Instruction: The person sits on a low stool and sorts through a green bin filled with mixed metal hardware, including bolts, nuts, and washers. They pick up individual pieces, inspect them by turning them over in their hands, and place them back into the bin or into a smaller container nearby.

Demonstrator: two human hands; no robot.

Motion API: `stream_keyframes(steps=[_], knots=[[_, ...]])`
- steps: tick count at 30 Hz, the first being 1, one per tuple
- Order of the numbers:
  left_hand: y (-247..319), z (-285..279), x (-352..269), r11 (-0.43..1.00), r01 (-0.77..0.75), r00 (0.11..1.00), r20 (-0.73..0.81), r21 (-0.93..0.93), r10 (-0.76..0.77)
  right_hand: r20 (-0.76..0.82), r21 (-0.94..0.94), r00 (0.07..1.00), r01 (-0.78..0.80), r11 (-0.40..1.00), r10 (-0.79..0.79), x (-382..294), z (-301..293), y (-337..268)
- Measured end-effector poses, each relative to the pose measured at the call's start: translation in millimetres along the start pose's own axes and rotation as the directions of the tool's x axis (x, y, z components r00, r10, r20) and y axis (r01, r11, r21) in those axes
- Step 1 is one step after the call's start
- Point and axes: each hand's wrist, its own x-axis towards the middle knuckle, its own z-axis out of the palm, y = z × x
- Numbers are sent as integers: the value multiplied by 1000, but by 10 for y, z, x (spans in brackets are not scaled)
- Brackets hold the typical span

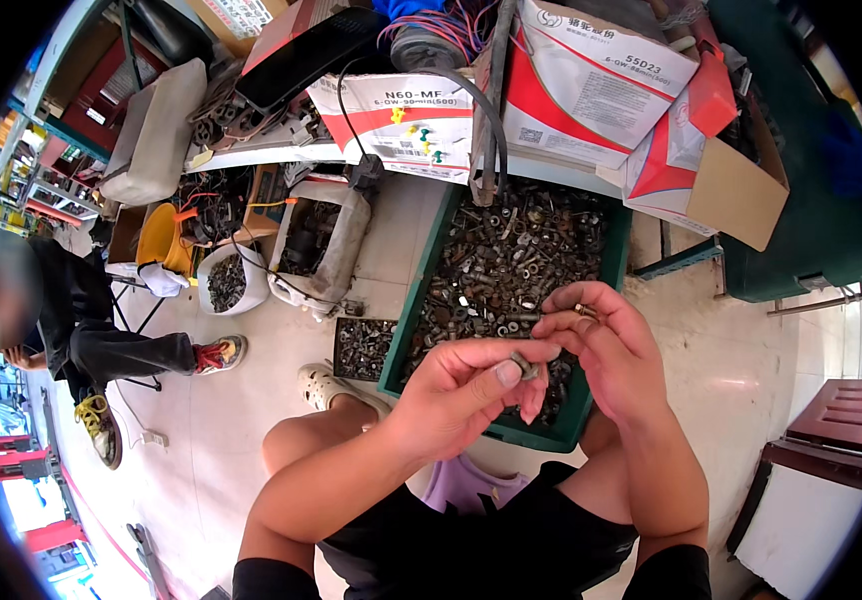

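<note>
My left hand (468,390) pinches a small grey metal fastener (524,366), perhaps a nut or bolt, between thumb and fingers. A brass-coloured bolt (585,310) is held among the fingers of my right hand (611,352). Both hands are above the near part of a green plastic bin (420,277), which hides some of its contents. Inside lies a deep heap of mixed bolts, nuts and washers (506,255), many of them dull or rusty.
A small black tray (336,349) of fasteners stands left of the bin. Further left are a cut white jug (247,296) of small hardware and a larger cut canister (352,255). Printed cardboard boxes (581,97) crowd the shelf above. A seated person (93,315) is at left.
</note>
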Motion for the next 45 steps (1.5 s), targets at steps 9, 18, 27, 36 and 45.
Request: stream_keyframes(steps=[9,18,27,36,45], knots=[[76,5,-37,994,47,998,52,-101,-42,58,-93,990,137,986,-132,-18,152,-95],[102,7,-52,996,55,997,52,-72,-52,150,-159,964,242,957,-219,-99,64,-65],[105,-33,-59,997,61,997,50,-55,-59,174,-149,943,309,939,-283,-106,167,-77],[81,-66,-68,990,80,995,76,-117,-72,232,14,929,292,956,-287,-88,176,-3],[105,-56,-94,987,108,994,31,-122,-105,246,25,928,281,959,-279,-87,194,-2]])
